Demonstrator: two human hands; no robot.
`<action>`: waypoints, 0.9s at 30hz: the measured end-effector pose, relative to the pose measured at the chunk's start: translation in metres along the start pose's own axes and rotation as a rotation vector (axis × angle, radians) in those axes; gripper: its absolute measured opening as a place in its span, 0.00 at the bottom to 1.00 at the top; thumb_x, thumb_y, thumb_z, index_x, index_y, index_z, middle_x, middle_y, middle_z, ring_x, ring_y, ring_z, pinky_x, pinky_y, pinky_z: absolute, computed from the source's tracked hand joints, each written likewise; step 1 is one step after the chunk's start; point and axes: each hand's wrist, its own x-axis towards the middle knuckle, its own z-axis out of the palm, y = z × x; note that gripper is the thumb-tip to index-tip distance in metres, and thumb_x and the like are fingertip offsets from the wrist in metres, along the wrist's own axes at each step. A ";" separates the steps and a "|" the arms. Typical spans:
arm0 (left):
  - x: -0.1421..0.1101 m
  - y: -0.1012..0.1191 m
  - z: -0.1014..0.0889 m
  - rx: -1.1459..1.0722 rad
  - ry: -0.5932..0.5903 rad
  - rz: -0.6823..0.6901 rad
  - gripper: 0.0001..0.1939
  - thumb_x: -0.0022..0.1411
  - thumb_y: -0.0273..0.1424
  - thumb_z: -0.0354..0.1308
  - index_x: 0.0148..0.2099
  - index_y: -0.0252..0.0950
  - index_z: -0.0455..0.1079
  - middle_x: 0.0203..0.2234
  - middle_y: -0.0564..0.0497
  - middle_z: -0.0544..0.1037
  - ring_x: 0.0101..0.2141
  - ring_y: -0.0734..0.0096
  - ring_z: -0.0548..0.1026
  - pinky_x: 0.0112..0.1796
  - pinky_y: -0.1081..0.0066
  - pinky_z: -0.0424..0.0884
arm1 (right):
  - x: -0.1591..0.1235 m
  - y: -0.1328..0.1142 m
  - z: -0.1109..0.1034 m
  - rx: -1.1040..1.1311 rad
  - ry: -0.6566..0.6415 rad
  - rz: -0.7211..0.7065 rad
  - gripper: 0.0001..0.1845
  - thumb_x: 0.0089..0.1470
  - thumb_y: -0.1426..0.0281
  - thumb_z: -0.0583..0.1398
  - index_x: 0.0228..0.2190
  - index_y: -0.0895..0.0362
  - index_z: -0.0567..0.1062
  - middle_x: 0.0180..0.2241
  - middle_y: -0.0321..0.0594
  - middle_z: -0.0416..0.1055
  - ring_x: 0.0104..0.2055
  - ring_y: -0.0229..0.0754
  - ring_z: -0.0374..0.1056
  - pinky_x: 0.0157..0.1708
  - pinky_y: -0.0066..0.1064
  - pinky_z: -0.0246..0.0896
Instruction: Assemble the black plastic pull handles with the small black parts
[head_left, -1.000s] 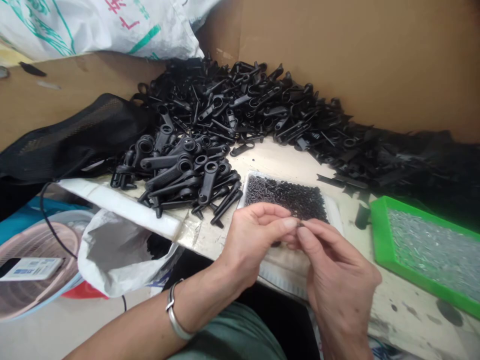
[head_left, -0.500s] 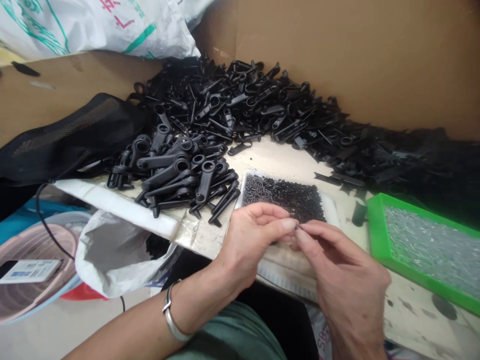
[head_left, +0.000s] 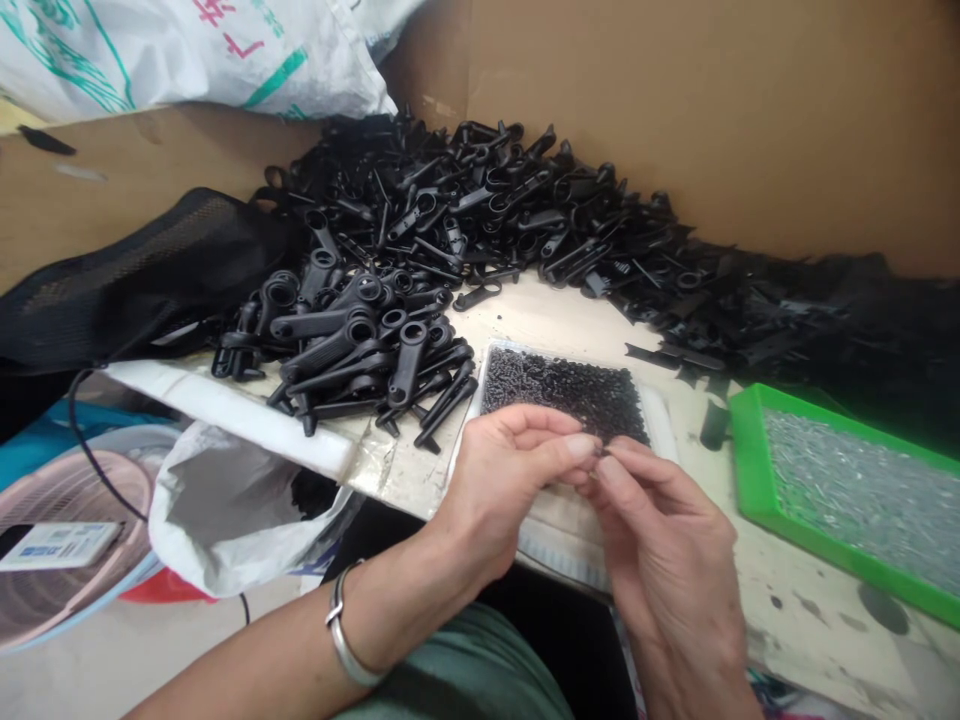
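Observation:
My left hand [head_left: 499, 490] and my right hand [head_left: 667, 560] meet fingertip to fingertip just in front of a clear tray of small black screws [head_left: 562, 390]. Both pinch a tiny dark part [head_left: 598, 450] between thumb and forefinger; it is too small to name. A silver bracelet [head_left: 341, 625] circles my left wrist. A heap of black plastic handles [head_left: 360, 330] lies to the left of the tray, and a larger pile [head_left: 525, 210] spreads behind it.
A green tray of small silver metal pieces [head_left: 847, 490] sits at the right. Cardboard walls [head_left: 712, 110] close off the back. A black mesh bag [head_left: 142, 275] and a white plastic bag [head_left: 225, 510] are at the left, a fan [head_left: 60, 520] below.
My right hand shifted slightly left and nearer; the pinch at the fingertips stays the same. The view drifted a little.

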 end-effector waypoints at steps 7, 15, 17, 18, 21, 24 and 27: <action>-0.002 -0.001 0.000 -0.009 0.020 0.001 0.16 0.44 0.29 0.76 0.33 0.30 0.75 0.24 0.50 0.80 0.25 0.79 0.76 0.32 0.78 0.73 | -0.002 0.006 -0.003 -0.094 -0.046 -0.205 0.09 0.36 0.67 0.75 0.24 0.52 0.83 0.34 0.37 0.77 0.36 0.39 0.73 0.37 0.33 0.73; -0.003 -0.002 0.002 -0.040 0.011 0.016 0.14 0.45 0.26 0.75 0.33 0.30 0.75 0.25 0.50 0.82 0.25 0.80 0.77 0.32 0.80 0.74 | -0.013 0.001 -0.010 -0.593 -0.025 -0.512 0.06 0.52 0.65 0.68 0.34 0.51 0.83 0.39 0.36 0.78 0.39 0.39 0.74 0.40 0.31 0.71; -0.002 -0.003 0.002 -0.041 0.020 0.019 0.14 0.45 0.26 0.76 0.33 0.30 0.75 0.25 0.50 0.82 0.26 0.79 0.77 0.33 0.80 0.74 | -0.015 -0.002 -0.009 -0.669 -0.011 -0.602 0.05 0.54 0.66 0.67 0.34 0.52 0.83 0.38 0.37 0.78 0.38 0.39 0.73 0.40 0.30 0.71; -0.002 -0.003 0.002 -0.042 0.025 0.018 0.15 0.44 0.26 0.76 0.33 0.30 0.75 0.26 0.49 0.82 0.26 0.79 0.77 0.33 0.80 0.74 | -0.016 -0.003 -0.008 -0.698 0.000 -0.644 0.05 0.55 0.67 0.67 0.34 0.53 0.83 0.37 0.37 0.78 0.38 0.39 0.73 0.40 0.30 0.71; -0.002 -0.004 0.004 -0.038 0.026 0.015 0.15 0.43 0.27 0.76 0.33 0.29 0.75 0.27 0.48 0.83 0.27 0.79 0.78 0.33 0.80 0.74 | -0.016 -0.004 -0.007 -0.739 0.018 -0.727 0.05 0.56 0.68 0.66 0.34 0.54 0.83 0.37 0.39 0.78 0.38 0.40 0.74 0.42 0.32 0.71; -0.003 -0.003 0.005 -0.040 0.018 0.015 0.15 0.43 0.27 0.76 0.32 0.30 0.75 0.28 0.48 0.83 0.27 0.79 0.78 0.34 0.80 0.74 | -0.015 -0.003 -0.007 -0.779 0.050 -0.777 0.04 0.54 0.68 0.67 0.32 0.55 0.82 0.35 0.38 0.79 0.36 0.40 0.74 0.40 0.32 0.72; -0.004 -0.003 0.005 -0.040 0.011 0.010 0.15 0.43 0.28 0.76 0.32 0.30 0.75 0.28 0.48 0.83 0.27 0.79 0.78 0.34 0.79 0.74 | -0.015 -0.006 -0.008 -0.819 0.055 -0.806 0.04 0.53 0.68 0.67 0.32 0.56 0.82 0.33 0.37 0.80 0.33 0.38 0.75 0.38 0.29 0.72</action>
